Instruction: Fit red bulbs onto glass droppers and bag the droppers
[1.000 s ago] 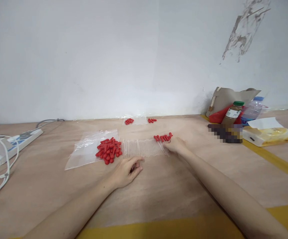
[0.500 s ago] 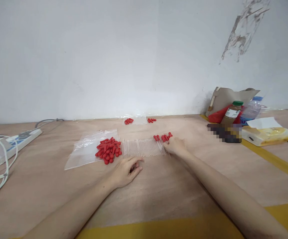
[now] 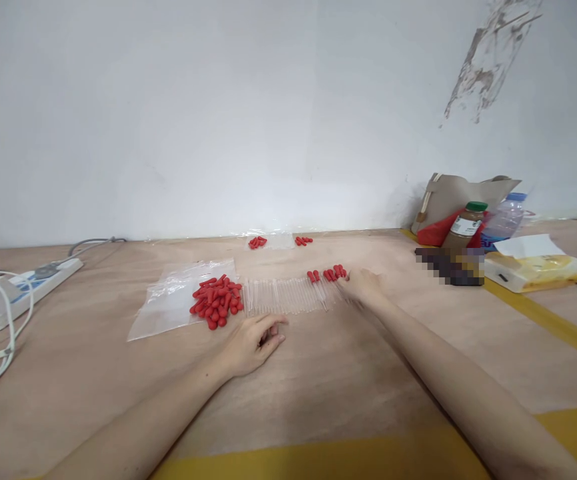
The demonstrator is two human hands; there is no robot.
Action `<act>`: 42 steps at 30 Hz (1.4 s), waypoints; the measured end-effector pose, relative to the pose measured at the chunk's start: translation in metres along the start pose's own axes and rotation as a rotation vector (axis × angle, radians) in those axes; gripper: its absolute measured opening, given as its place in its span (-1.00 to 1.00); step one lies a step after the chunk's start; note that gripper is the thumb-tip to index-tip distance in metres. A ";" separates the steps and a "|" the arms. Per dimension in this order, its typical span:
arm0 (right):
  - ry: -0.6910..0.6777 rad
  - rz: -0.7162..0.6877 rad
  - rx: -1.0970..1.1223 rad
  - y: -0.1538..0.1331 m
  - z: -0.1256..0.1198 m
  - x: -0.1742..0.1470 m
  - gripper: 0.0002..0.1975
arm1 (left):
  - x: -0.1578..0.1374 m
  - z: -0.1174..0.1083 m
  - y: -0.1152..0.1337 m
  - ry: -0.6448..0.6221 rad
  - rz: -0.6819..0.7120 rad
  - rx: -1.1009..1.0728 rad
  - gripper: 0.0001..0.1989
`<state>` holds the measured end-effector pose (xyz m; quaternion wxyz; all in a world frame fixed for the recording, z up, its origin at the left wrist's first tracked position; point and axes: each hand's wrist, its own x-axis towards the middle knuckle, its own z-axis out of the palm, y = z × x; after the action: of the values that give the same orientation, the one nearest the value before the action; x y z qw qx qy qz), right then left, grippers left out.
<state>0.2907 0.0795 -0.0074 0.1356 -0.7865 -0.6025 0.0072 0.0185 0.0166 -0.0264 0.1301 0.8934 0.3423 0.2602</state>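
Observation:
My left hand (image 3: pixel 253 345) rests on the table, fingers curled, with a gap between thumb and fingertips and nothing in it. Just beyond it lies a row of thin clear glass tubes (image 3: pixel 283 296). To their left, red rubber bulbs (image 3: pixel 217 303) are heaped partly on a clear plastic bag (image 3: pixel 161 310). At the row's right end are several droppers (image 3: pixel 329 275), tubes with red bulbs on top. My right hand (image 3: pixel 363 288) is beside them with its fingers closed on the rightmost dropper (image 3: pixel 343 271); its fingertips partly hide the tube.
Two small groups of red bulbs (image 3: pixel 257 243) lie on clear plastic by the wall. A power strip (image 3: pixel 43 277) with white cables (image 3: pixel 11 333) is at left. At right stand a bag (image 3: pixel 448 200), a green-capped bottle (image 3: pixel 466 227), a water bottle (image 3: pixel 506 217) and a tissue pack (image 3: pixel 538 270).
My right hand has shifted slightly to the right, and the rightmost red-bulbed droppers now lie closer to parallel. My left hand has stayed put.

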 end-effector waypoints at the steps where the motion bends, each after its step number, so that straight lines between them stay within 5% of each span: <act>1: 0.007 -0.002 -0.002 0.000 0.000 0.000 -0.69 | 0.000 0.000 0.000 -0.002 0.000 -0.002 -0.75; 10: 0.001 -0.140 0.097 -0.016 0.006 -0.013 -0.72 | 0.001 -0.001 0.001 0.017 0.017 0.001 -0.76; 19: -0.019 -0.084 -0.022 -0.024 0.017 -0.013 -0.72 | 0.002 0.000 0.002 0.022 0.023 0.042 -0.78; 24: -0.001 -0.056 0.050 -0.022 0.010 -0.016 -0.71 | 0.009 -0.026 -0.018 0.237 -0.149 0.355 -0.87; 28: 0.110 -0.138 0.258 -0.020 0.001 -0.020 -0.70 | 0.009 -0.051 -0.046 0.295 -0.347 0.497 -0.83; 37: 0.211 -0.750 0.477 -0.027 0.011 -0.055 -0.81 | 0.038 -0.083 -0.079 -0.043 -0.211 0.545 -0.77; 42: 0.251 -0.787 0.492 -0.028 0.027 -0.069 -0.83 | 0.068 -0.083 -0.092 -0.177 -0.225 0.469 -0.89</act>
<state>0.2406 0.0261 -0.0377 0.3816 -0.4381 -0.8139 0.0026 -0.0349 0.1346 0.0307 -0.0229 0.8747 0.4777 0.0786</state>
